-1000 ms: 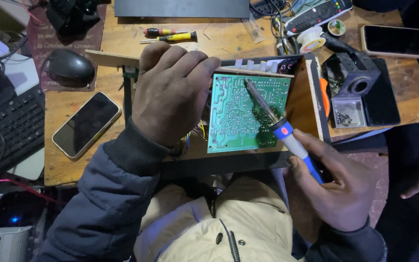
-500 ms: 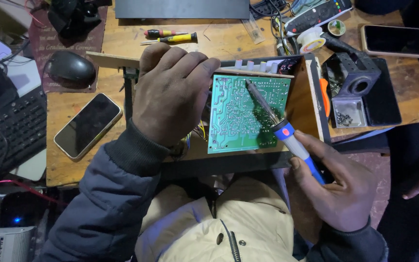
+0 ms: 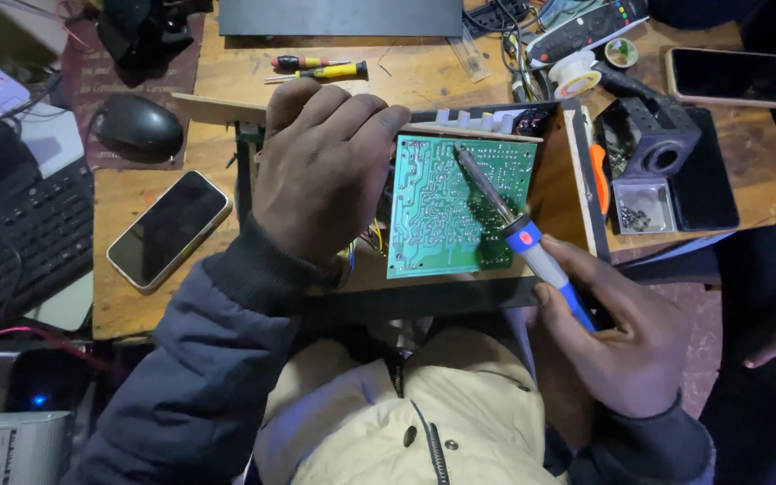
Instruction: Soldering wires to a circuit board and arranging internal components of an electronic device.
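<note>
Head view looks straight down on a cluttered wooden bench (image 3: pixel 226 67), where the left hand (image 3: pixel 321 175) is clamped over the left edge of a green circuit board (image 3: pixel 446 211), fingers curled across its top rim and gripping it firmly. The board stands propped inside an open wooden-sided case (image 3: pixel 568 193) in the middle of the bench, its solder side with pale traces facing up. The right hand (image 3: pixel 626 346) grasps a soldering iron (image 3: pixel 518 233) by its blue and white handle, pen-fashion, with the metal shaft slanting up and left so the tip rests on or just above the board's upper middle; actual contact cannot be told from here. The board looks light, thin and stiff, but probably fragile: its traces and joints would scratch or lift easily, so it is best held by its bare edges, as the left hand does, never by the face. The iron should be taken only by the insulated handle, since the shaft is likely hot. A smartphone (image 3: pixel 168 229) lies to the left of the case, a black mouse (image 3: pixel 136 126) sits above it, and two screwdrivers (image 3: pixel 316 67) lie near the bench's far edge.
</note>
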